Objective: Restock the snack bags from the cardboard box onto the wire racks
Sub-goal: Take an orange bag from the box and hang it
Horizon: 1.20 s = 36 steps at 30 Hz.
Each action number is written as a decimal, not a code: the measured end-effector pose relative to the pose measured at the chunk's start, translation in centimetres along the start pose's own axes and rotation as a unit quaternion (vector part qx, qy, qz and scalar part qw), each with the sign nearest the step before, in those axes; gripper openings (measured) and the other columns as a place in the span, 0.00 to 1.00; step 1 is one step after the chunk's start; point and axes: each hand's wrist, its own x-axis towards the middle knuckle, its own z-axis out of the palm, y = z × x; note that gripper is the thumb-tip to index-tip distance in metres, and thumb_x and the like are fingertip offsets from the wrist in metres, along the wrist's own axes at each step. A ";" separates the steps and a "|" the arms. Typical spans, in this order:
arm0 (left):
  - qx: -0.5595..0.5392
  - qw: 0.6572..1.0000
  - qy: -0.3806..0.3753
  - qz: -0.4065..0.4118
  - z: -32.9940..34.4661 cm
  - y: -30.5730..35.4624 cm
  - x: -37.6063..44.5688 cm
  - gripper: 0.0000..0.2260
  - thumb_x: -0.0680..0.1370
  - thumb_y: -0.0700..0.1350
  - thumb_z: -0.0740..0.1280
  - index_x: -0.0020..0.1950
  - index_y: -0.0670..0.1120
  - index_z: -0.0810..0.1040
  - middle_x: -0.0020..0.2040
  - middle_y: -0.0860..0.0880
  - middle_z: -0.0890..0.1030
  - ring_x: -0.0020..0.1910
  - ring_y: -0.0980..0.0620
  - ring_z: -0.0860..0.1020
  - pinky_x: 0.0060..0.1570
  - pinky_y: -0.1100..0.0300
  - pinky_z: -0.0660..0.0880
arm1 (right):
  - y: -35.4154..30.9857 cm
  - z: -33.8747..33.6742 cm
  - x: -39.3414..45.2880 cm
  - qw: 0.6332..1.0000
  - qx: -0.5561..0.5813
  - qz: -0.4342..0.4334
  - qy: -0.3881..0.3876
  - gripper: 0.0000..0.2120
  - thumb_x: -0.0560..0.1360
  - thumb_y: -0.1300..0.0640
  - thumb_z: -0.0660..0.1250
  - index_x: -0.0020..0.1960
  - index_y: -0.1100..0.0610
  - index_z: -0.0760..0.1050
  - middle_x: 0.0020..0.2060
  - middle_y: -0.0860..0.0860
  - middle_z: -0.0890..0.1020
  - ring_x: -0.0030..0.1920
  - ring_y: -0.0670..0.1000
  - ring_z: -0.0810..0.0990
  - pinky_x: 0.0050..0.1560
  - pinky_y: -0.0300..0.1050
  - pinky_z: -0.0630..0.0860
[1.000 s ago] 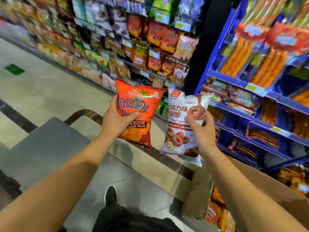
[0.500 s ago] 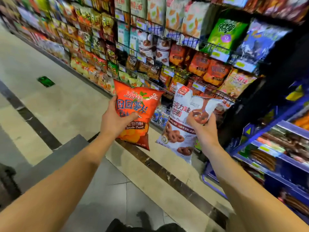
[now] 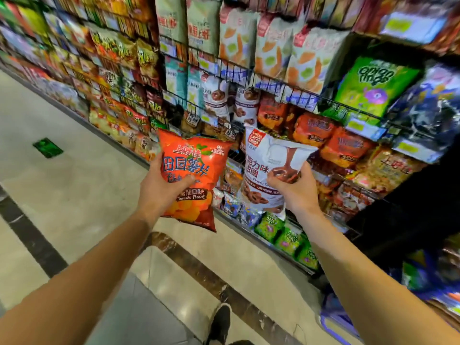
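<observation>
Orange tomato-flavour bag (image 3: 193,181) — gripped in left hand (image 3: 159,189), held short of the wire racks (image 3: 273,80). White chocolate-ring bag (image 3: 271,168) pinched in right hand (image 3: 296,188), just below matching white bags (image 3: 245,104) on the racks. Risks: misfiling into the wrong row; neighbouring bags dislodged — crowded, overlapping facings.

Two snack bags (image 3: 196,175) side by side before wire racks (image 3: 273,80), floor (image 3: 74,195) left

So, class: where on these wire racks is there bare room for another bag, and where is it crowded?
Bare wire shows between the orange bag and the white bag, below the shelved white chocolate bags. The upper tiers with pale green bags and the orange bags are crowded.
</observation>
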 end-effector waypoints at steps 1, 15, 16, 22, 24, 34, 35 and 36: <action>-0.003 1.000 0.000 0.003 0.3 0.4 1.9 0.42 0.71 0.54 0.78 0.79 0.55 0.60 0.59 0.58 0.76 0.55 0.56 0.77 0.53 0.60 0.74 | -0.3 0.8 1.9 1.000 0.002 -0.005 0.004 0.29 0.63 0.55 0.82 0.58 0.42 0.74 0.51 0.43 0.84 0.54 0.46 0.83 0.60 0.57 0.78; -0.029 0.997 -0.061 0.034 3.5 0.0 26.7 0.42 0.64 0.57 0.81 0.74 0.53 0.67 0.57 0.61 0.79 0.57 0.57 0.80 0.63 0.55 0.74 | -4.0 10.9 20.7 0.992 -0.060 -0.051 0.102 0.35 0.68 0.62 0.80 0.70 0.56 0.66 0.59 0.47 0.79 0.58 0.43 0.78 0.61 0.40 0.73; -0.029 0.996 -0.071 0.035 3.6 0.0 28.4 0.43 0.63 0.57 0.81 0.74 0.53 0.66 0.56 0.61 0.79 0.58 0.56 0.80 0.64 0.56 0.74 | -4.2 11.7 21.5 0.990 -0.062 -0.044 0.121 0.37 0.68 0.61 0.80 0.71 0.55 0.65 0.61 0.49 0.78 0.60 0.45 0.77 0.62 0.41 0.72; -0.047 0.992 -0.110 0.036 4.7 -1.3 36.9 0.49 0.58 0.68 0.75 0.76 0.54 0.63 0.59 0.58 0.81 0.59 0.53 0.80 0.64 0.48 0.75 | -3.7 16.1 25.9 0.977 -0.090 -0.030 0.191 0.38 0.67 0.57 0.82 0.70 0.57 0.65 0.56 0.45 0.76 0.56 0.43 0.74 0.54 0.27 0.69; -0.041 0.992 -0.114 0.040 5.1 -1.6 38.7 0.49 0.61 0.66 0.76 0.77 0.52 0.61 0.60 0.56 0.80 0.60 0.53 0.80 0.64 0.48 0.75 | -3.2 17.7 27.1 0.976 -0.089 -0.031 0.197 0.38 0.67 0.58 0.82 0.70 0.59 0.66 0.55 0.44 0.75 0.54 0.37 0.72 0.49 0.18 0.64; -0.071 0.993 -0.083 0.044 10.4 -4.9 42.7 0.41 0.70 0.47 0.80 0.77 0.50 0.62 0.61 0.57 0.78 0.57 0.61 0.79 0.56 0.71 0.74 | 2.1 21.7 33.2 0.980 -0.100 -0.014 0.169 0.36 0.67 0.60 0.82 0.69 0.59 0.67 0.50 0.33 0.74 0.51 0.33 0.74 0.49 0.19 0.66; -0.072 0.993 -0.080 0.044 11.0 -5.3 42.8 0.41 0.70 0.46 0.80 0.77 0.49 0.62 0.62 0.57 0.78 0.57 0.62 0.78 0.57 0.70 0.74 | 2.9 21.7 33.8 0.981 -0.099 -0.011 0.167 0.37 0.67 0.60 0.82 0.69 0.59 0.67 0.50 0.33 0.74 0.51 0.32 0.74 0.49 0.19 0.66; -0.073 0.994 -0.077 0.042 11.5 -5.7 43.0 0.41 0.69 0.46 0.80 0.77 0.49 0.63 0.63 0.56 0.78 0.57 0.62 0.78 0.59 0.67 0.74 | 3.6 21.8 34.5 0.982 -0.096 -0.009 0.165 0.36 0.67 0.60 0.82 0.69 0.58 0.67 0.51 0.33 0.74 0.51 0.31 0.74 0.49 0.19 0.66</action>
